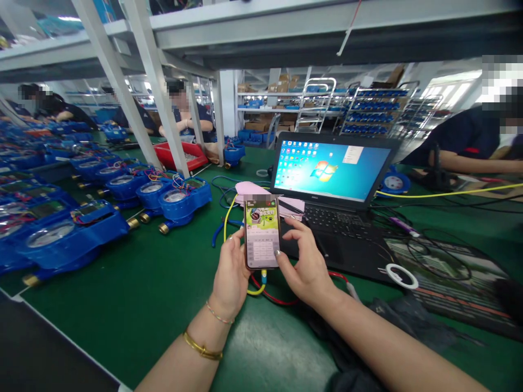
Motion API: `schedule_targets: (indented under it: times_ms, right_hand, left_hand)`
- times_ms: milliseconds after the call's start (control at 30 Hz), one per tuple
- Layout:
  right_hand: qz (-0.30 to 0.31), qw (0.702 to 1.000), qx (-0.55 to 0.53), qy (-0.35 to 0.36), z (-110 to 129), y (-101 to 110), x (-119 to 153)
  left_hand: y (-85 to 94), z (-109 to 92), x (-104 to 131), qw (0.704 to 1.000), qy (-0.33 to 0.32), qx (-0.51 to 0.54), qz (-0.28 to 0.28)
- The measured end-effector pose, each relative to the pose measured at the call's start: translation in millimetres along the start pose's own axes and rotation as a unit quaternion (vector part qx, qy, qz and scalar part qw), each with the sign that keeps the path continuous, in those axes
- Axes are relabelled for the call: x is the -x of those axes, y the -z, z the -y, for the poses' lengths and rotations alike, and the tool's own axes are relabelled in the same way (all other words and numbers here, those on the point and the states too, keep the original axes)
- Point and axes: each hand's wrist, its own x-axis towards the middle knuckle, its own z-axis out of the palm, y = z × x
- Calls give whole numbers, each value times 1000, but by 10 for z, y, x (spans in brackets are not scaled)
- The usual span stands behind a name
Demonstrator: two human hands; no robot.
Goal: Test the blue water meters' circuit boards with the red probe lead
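Note:
My left hand (232, 269) is closed around a smartphone (262, 251), which stands upright above the green bench. On its lit screen are a green picture at the top and a keypad below. My right hand (304, 261) is beside the phone, fingers apart and bent, its thumb tip at the right edge of the screen. Just under the phone a yellow cable (256, 292) shows a blue-and-yellow end; whether it is plugged into the phone I cannot tell. Behind the phone lies a pink cloth-like item (251, 189) with a dark pen-like stick across it.
An open laptop (327, 169) stands behind my right hand. Blue water meters (175, 198) with brass ends line the left side. A red bin (180, 155) sits under the shelf posts. Cables and a white ring (402, 276) lie at right. Several people work around the benches.

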Motion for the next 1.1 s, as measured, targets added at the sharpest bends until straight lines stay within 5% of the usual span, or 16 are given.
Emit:
schedule_targets:
  times_ms: [600, 767, 1100]
  right_hand:
    - [19, 998, -62, 7, 28, -112, 12]
    - [-18, 995, -87, -49, -17, -135, 4]
    - [12, 983, -159, -95, -35, -148, 30]
  left_hand:
    - [19, 24, -11, 1000, -8, -12, -7]
    - [-7, 31, 12, 1000, -7, -13, -3]
    - [-40, 42, 33, 1000, -9, -20, -16]
